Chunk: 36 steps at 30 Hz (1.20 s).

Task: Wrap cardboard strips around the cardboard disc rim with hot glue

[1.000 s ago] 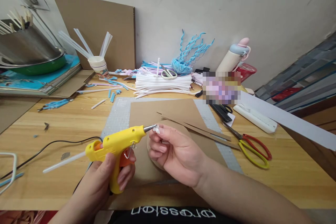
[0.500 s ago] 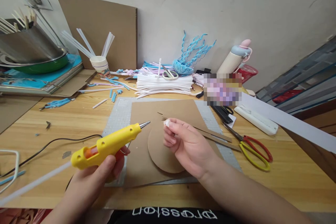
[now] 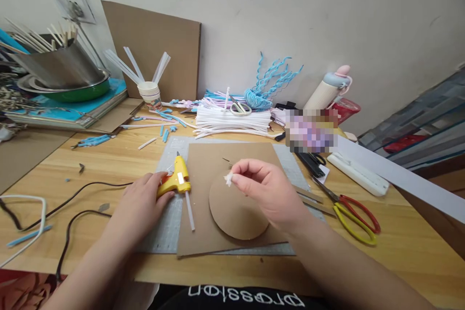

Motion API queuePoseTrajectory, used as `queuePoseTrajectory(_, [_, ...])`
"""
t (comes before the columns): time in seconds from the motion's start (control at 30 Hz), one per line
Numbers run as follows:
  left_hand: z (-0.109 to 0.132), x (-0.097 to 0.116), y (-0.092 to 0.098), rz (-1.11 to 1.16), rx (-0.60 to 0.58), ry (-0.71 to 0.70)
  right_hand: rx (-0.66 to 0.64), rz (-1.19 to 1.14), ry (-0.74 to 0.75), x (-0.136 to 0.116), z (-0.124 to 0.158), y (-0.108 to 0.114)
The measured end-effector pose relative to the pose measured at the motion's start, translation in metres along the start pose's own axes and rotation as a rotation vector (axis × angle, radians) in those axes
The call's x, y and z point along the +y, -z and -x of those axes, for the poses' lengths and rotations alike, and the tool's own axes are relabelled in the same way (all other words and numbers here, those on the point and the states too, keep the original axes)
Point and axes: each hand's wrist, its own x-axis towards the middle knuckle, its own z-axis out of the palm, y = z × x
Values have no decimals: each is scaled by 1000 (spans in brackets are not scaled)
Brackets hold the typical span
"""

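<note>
Left of centre, my left hand [image 3: 140, 201] grips a glue gun [image 3: 181, 170]; mid-frame, my right hand [image 3: 269, 190] pinches a white scrap [image 3: 228, 179].

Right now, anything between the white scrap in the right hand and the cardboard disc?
Nothing visible. The right hand pinches the white scrap by the far edge of the cardboard disc; that hand itself hides part of the disc. The yellow glue gun is off to the left, clear.
</note>
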Motion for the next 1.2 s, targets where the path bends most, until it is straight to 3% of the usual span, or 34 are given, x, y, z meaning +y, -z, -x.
queuePoseTrajectory(0.13, [20,35,6,118,133,-60,-48,-149,-100,5,6,-13])
queuePoseTrajectory(0.2, [33,58,8,250,111,-111,-32,-181,-114,13,9,-20])
queuePoseTrajectory(0.23, [39,69,8,439,82,-120,-4,-184,-103,17,10,-24])
queuePoseTrajectory(0.33, [48,90,2,739,52,-31,117,-154,-20,28,14,-33])
queuePoseTrajectory(0.47, [47,95,-7,835,37,76,186,-83,79,34,16,-39])
queuePoseTrajectory(0.8, [46,97,-12,1070,-59,236,161,42,157,35,19,-43])
queuePoseTrajectory(1.0, [37,82,-6,1122,14,281,161,52,117,36,18,-37])
queuePoseTrajectory(1.2, [26,5,53,1026,392,313,213,35,82,40,19,-16])
